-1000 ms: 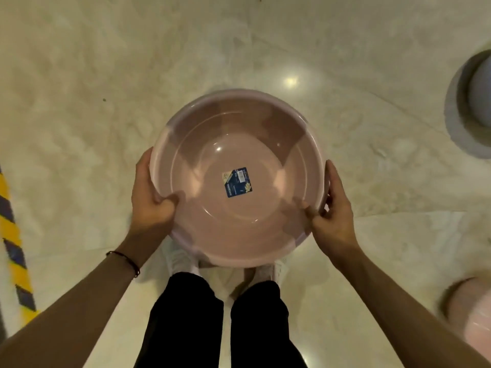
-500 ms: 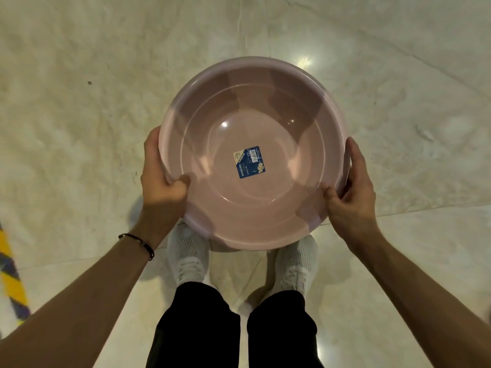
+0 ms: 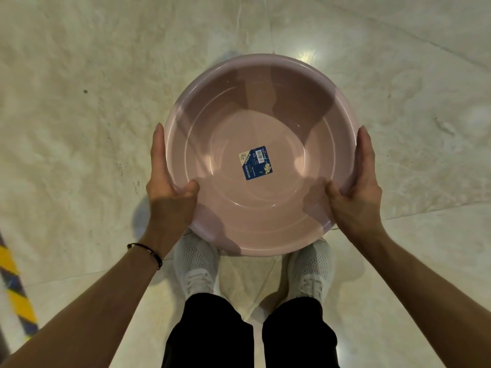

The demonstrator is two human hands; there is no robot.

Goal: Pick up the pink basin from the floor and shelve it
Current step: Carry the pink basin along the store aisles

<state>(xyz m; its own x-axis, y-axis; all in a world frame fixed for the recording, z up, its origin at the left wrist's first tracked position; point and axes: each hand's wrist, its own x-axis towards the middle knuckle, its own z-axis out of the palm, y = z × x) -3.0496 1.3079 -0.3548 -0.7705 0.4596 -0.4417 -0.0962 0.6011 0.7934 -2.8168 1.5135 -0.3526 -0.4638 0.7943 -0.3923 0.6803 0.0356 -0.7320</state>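
Note:
The round pink basin (image 3: 287, 110) is held level above the floor, in front of my body, mouth up. A blue label sits in the middle of its bottom. My left hand (image 3: 167, 192) grips the rim on the left, thumb inside the bowl and fingers along the outer wall. On the opposite side my right hand (image 3: 357, 192) holds the rim the same way. No shelf is in view.
Pale marble floor (image 3: 79, 128) lies all around. My white shoes (image 3: 196, 266) and black trousers stand directly under the basin. A yellow and dark striped tape strip (image 3: 16, 288) runs along the floor at the lower left.
The basin has risen closer to the camera and looks larger. The view has shifted, so the grey object and the pink object at the right edge are out of sight.

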